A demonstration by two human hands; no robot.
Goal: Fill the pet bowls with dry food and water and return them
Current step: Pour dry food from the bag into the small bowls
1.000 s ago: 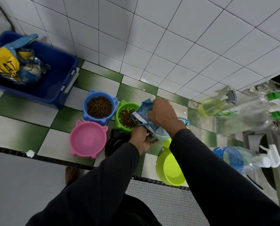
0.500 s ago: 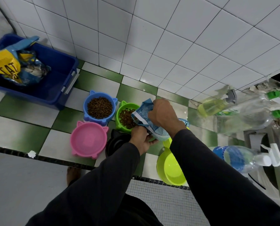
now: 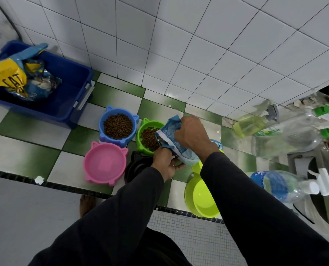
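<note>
A blue food bag [image 3: 171, 131] is tipped with its open mouth over the green cat-ear bowl [image 3: 143, 127], which holds brown kibble. My right hand [image 3: 191, 132] grips the bag from above. My left hand [image 3: 164, 162] pinches the bag's lower edge near the mouth. Left of it, the blue bowl [image 3: 118, 126] is full of kibble. The pink bowl [image 3: 105, 163] in front stands empty. A black bowl [image 3: 136, 167] is partly hidden under my left wrist. Lime-green bowls [image 3: 202, 196] lie at the right, near the ledge's edge.
A blue bin [image 3: 64, 100] at the left holds a yellow-and-blue cat food bag [image 3: 10, 79]. At the right lie a spray bottle of yellow liquid [image 3: 251, 124], clear plastic bottles [image 3: 294, 135] and a blue-labelled water bottle [image 3: 280, 185]. A white tiled wall rises behind.
Both hands and the bag have barely moved; the bag stays tipped over the green bowl. The view has shifted slightly.
</note>
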